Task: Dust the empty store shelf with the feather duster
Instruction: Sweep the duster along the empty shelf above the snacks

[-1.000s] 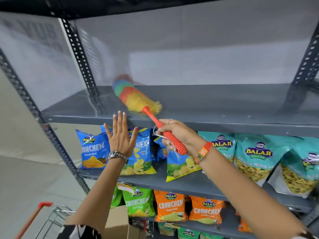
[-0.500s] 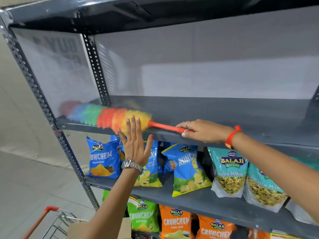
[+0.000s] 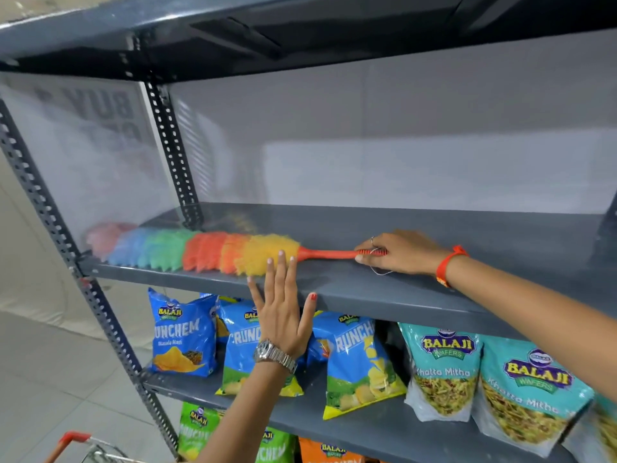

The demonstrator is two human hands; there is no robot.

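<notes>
Below, BALAJI CRUNCHEM packets (image 3: 183,339) under the feather duster (image 3: 207,250).

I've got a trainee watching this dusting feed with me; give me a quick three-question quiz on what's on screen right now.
1. True or false: the right hand holds the feather duster by its orange handle.
2. Multiple choice: where does the duster's fluffy head lie? A) on the snack shelf below B) along the front left part of the empty shelf C) in the cart
3. Short answer: what is the left hand doing?

Key:
1. True; its grip is closed around the ribbed end.
2. B
3. It is open, fingers spread, raised at the shelf's front edge, holding nothing.
</notes>
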